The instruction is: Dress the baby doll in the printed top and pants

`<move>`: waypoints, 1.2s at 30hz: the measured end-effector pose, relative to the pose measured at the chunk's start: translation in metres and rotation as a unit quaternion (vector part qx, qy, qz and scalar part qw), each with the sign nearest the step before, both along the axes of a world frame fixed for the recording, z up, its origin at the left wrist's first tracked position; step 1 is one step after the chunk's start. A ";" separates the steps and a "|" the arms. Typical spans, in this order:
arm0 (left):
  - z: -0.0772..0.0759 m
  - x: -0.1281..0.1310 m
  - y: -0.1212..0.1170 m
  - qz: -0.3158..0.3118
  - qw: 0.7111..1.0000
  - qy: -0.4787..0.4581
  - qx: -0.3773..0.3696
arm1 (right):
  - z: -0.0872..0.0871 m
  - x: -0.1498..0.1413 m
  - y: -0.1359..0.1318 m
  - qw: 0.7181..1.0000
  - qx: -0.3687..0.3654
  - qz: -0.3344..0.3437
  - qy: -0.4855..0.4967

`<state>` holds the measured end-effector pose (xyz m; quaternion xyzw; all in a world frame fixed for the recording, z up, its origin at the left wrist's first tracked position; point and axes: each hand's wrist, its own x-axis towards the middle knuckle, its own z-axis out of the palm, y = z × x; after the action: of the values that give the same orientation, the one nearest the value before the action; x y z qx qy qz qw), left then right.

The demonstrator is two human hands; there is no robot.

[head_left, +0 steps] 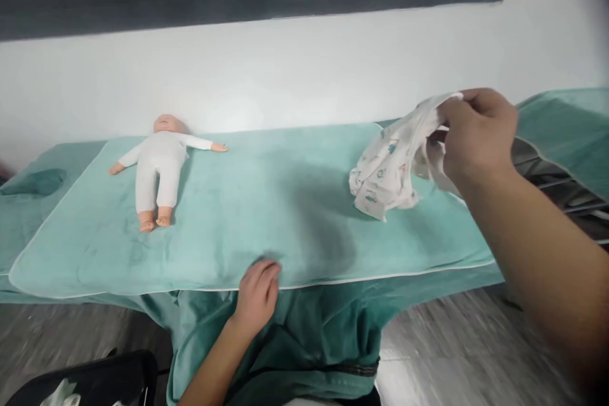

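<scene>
A baby doll point(159, 168) in a white bodysuit lies on its back at the left of a teal mat point(266, 216), arms spread. My right hand point(476, 133) is raised over the mat's right end and grips a white patterned baby garment point(390, 168), which hangs down with its lower part touching the mat. My left hand point(257, 295) rests palm down on the mat's near edge, fingers together, holding nothing. The doll lies well to the left of both hands.
The mat covers a table draped in teal cloth point(309, 342) that hangs over the front. A white wall stands behind, windows above. A metal rack under teal cloth point(566, 139) stands at the right. A dark bag point(95, 380) sits on the floor at lower left.
</scene>
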<state>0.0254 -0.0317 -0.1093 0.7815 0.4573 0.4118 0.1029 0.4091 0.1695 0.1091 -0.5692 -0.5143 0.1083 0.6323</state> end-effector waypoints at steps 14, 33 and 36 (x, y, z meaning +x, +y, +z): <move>0.115 0.061 0.126 0.128 0.949 -0.280 -0.070 | 0.036 -0.157 -0.068 0.969 0.059 0.222 -0.090; 0.149 -0.109 0.143 0.186 0.979 -0.068 -0.057 | -0.091 -0.131 0.020 0.947 -0.180 0.207 -0.167; 0.159 -0.115 0.139 0.182 0.970 -0.121 -0.102 | -0.086 -0.127 0.015 0.952 -0.175 0.196 -0.156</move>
<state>-0.0896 0.1071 0.0500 0.6149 0.6160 0.4657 0.1599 0.2820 0.1845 0.0233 -0.5686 -0.6807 0.2282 0.4015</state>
